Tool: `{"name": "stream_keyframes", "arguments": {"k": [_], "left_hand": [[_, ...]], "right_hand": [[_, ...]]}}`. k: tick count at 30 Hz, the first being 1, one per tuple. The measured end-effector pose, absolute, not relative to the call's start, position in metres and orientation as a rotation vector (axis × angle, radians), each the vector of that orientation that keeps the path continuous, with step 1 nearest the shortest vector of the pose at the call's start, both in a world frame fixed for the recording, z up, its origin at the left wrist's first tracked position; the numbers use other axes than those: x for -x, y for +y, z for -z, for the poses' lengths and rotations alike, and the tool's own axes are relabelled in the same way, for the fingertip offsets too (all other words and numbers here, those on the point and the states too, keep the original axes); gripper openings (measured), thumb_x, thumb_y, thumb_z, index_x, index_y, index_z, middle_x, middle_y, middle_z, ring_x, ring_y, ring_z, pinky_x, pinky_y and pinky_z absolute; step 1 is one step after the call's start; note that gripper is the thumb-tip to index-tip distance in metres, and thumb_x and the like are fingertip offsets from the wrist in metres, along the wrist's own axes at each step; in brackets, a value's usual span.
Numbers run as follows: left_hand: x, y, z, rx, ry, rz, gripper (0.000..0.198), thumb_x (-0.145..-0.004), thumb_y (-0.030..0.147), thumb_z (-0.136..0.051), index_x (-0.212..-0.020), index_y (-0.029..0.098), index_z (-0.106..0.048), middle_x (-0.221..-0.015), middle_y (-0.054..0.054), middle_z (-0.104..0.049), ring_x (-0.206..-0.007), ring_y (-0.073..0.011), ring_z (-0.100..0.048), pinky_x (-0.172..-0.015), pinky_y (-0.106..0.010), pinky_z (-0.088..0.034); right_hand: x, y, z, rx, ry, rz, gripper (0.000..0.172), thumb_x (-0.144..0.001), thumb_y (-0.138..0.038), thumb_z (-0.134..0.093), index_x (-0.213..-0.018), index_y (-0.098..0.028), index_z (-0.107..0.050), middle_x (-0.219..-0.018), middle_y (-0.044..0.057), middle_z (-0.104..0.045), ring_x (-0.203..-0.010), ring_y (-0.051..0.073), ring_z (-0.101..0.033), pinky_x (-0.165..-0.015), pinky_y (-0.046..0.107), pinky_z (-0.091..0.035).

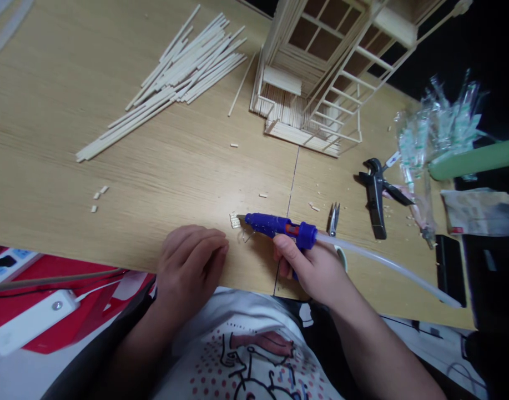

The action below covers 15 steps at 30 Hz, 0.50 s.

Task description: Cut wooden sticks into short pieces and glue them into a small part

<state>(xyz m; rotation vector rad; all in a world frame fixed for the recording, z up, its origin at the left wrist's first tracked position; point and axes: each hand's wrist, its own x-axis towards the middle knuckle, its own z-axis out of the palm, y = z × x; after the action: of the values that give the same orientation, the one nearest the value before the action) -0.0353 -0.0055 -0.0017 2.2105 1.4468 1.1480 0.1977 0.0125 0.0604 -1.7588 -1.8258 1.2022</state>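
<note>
My right hand [304,261] is wrapped around the handle of a blue hot glue gun [268,223]. From the gun's back end a long translucent glue stick [374,258] trails to the right. Its nozzle points left and meets a small piece made of short wooden stick bits [235,220] lying on the table; whether it touches cannot be made out. Left of that piece, my left hand [193,258] rests at the table's front edge. Its fingers are curled together, with nothing seen in them and the palm hidden.
A pile of thin wooden sticks [187,66] lies at the back left. Behind stands a miniature wooden house [308,72] with a ladder. To the right are scissors [333,219], a black cutter tool [376,194] and plastic-wrapped glue sticks [424,128]. Short stick offcuts [96,195] lie scattered.
</note>
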Motion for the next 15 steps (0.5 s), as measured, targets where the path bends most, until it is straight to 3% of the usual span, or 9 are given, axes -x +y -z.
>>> {"name": "stream_keyframes", "arguments": {"k": [7, 15], "left_hand": [[0.0362, -0.0070, 0.0011, -2.197, 1.458, -1.140, 0.018, -0.087, 0.009, -0.071, -0.101, 0.020, -0.068, -0.098, -0.005, -0.078, -0.093, -0.0233, -0.071, -0.094, -0.043, -0.055], [0.0357, -0.0056, 0.0018, -2.204, 1.448, -1.141, 0.018, -0.085, 0.009, -0.072, -0.100, 0.019, -0.068, -0.097, -0.005, -0.078, -0.092, -0.0228, -0.071, -0.093, -0.041, -0.055]], "right_hand": [[-0.1986, 0.0101, -0.0599, 1.714, -1.815, -1.210, 0.047, -0.103, -0.060, -0.050, -0.095, -0.024, -0.079, -0.051, -0.001, -0.063, -0.054, 0.018, -0.065, -0.053, 0.027, -0.048], [-0.2013, 0.0039, -0.0619, 1.684, -1.809, -1.244, 0.046, -0.103, -0.057, -0.051, -0.093, -0.023, -0.079, -0.051, 0.000, -0.063, -0.054, 0.019, -0.065, -0.053, 0.029, -0.049]]}}
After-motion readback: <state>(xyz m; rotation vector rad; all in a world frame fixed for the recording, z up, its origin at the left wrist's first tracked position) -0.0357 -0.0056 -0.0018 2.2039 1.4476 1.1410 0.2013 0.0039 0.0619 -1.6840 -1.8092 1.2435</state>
